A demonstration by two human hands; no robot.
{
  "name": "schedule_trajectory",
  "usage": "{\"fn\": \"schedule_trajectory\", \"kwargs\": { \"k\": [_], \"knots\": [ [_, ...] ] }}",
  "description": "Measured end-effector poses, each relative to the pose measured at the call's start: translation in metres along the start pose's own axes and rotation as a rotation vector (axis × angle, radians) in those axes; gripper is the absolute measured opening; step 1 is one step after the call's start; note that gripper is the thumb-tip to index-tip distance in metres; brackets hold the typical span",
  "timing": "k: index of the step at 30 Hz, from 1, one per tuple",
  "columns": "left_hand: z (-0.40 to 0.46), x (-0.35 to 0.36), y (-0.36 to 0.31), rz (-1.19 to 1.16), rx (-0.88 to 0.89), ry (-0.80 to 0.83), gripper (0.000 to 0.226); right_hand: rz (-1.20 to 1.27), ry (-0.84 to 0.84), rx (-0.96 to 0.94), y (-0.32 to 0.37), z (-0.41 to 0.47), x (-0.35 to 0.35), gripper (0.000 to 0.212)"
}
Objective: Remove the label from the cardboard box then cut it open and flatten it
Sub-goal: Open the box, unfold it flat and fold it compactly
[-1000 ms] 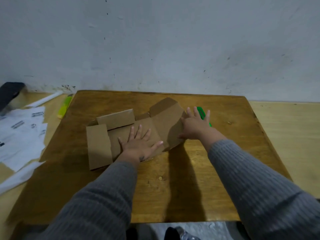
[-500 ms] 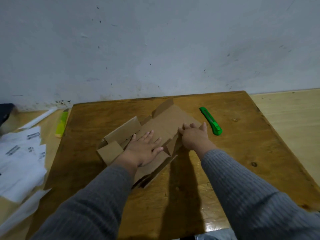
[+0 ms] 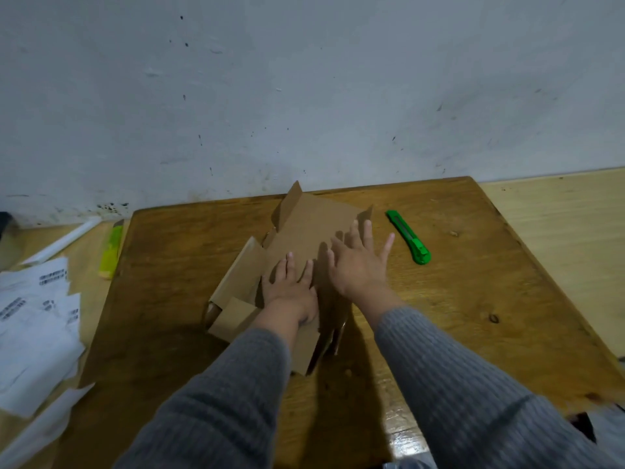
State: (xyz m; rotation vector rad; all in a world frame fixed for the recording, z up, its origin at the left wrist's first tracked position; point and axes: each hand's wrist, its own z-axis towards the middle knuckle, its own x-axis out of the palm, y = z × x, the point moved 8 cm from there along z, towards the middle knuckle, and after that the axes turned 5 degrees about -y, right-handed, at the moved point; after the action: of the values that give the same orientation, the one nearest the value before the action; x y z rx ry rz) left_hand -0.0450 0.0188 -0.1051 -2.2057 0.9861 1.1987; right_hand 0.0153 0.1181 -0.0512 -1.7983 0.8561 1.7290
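Observation:
The cut-open brown cardboard box (image 3: 304, 228) lies spread on the wooden table (image 3: 169, 282), with some flaps still sticking up at its far and left edges. My left hand (image 3: 292, 289) presses flat on the middle of the cardboard, fingers apart. My right hand (image 3: 358, 262) is open with fingers spread, over the cardboard's right part; whether it touches I cannot tell. A green utility knife (image 3: 409, 236) lies on the table just right of my right hand, apart from it.
White peeled labels and papers (image 3: 33, 319) lie on the floor left of the table, with a yellow-green object (image 3: 110, 252) and a white strip (image 3: 64, 242) beside them. A grey wall runs along the table's far edge. Light wooden floor shows at the right.
The cardboard has turned and spread flatter. My right hand has opened its fingers and moved onto the cardboard's right part. The view has shifted lower and left.

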Motion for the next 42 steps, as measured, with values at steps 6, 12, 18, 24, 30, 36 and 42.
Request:
{"fn": "schedule_trajectory", "kwargs": {
  "k": [6,12,18,24,30,36,42],
  "knots": [
    [-0.010,-0.006,-0.008,-0.044,-0.080,0.016,0.067,-0.076,-0.023,-0.025,-0.013,-0.029,0.001,0.049],
    [-0.035,-0.006,-0.002,0.062,0.060,-0.059,0.074,-0.307,0.097,-0.021,-0.047,-0.030,0.012,0.067],
    [-0.045,0.024,0.013,0.074,0.069,-0.054,0.092,-0.468,0.018,-0.128,-0.018,-0.050,0.011,0.074],
    [-0.042,0.028,0.013,0.059,0.053,-0.088,0.087,-0.450,0.233,-0.103,0.002,-0.076,0.020,0.073],
    [-0.045,0.028,0.016,0.024,0.064,-0.136,0.094,-0.376,0.326,-0.062,-0.021,-0.094,0.045,0.078],
    [-0.057,0.025,0.029,0.108,0.112,-0.140,0.100,-0.261,0.360,-0.048,-0.034,-0.094,0.059,0.080],
    [-0.084,0.030,0.039,0.108,0.078,-0.221,0.070,-0.300,0.251,-0.079,-0.042,-0.087,0.041,0.072]
  ]
}}
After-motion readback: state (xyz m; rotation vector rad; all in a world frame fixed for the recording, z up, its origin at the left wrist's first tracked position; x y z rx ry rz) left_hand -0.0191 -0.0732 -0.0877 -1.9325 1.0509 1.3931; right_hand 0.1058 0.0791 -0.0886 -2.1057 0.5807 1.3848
